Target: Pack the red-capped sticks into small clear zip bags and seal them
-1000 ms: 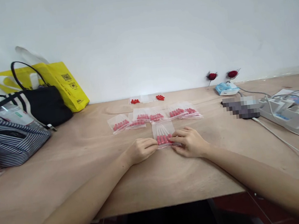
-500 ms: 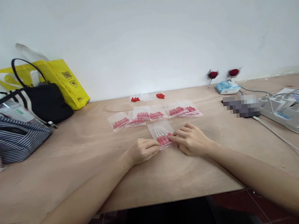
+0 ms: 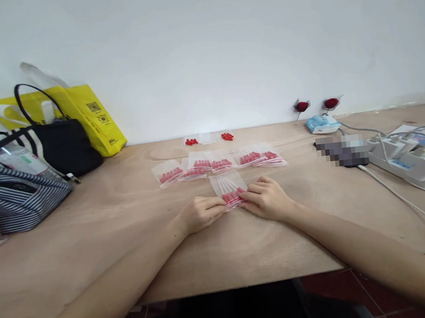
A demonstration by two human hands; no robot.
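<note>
A clear plastic zip bag (image 3: 227,182) with several small red capsule-like pieces (image 3: 232,196) lies flat on the table, its open-looking strip edge towards me. My left hand (image 3: 203,213) pinches the bag's near left corner between thumb and fingers. On the other side, my right hand (image 3: 265,199) has its fingertips closed on the near right part, by the rightmost red piece. Just beyond stretches a row of similar bags with red pieces (image 3: 221,164), some overlapping. Farther back, two loose clusters of red pieces (image 3: 191,142) rest on clear bags near the wall.
At left stand a yellow bag (image 3: 98,120), a black handbag (image 3: 70,143) and a striped pouch (image 3: 37,192). At right are a blue-white packet (image 3: 323,124), a blurred-out dark object (image 3: 343,153), a white power strip (image 3: 406,159) and cables. Two red flowers (image 3: 331,103) stand by the wall.
My right hand has shifted slightly left and nearer along the bag's front edge. My left hand keeps its pinch at the left corner. The view has moved very slightly.
</note>
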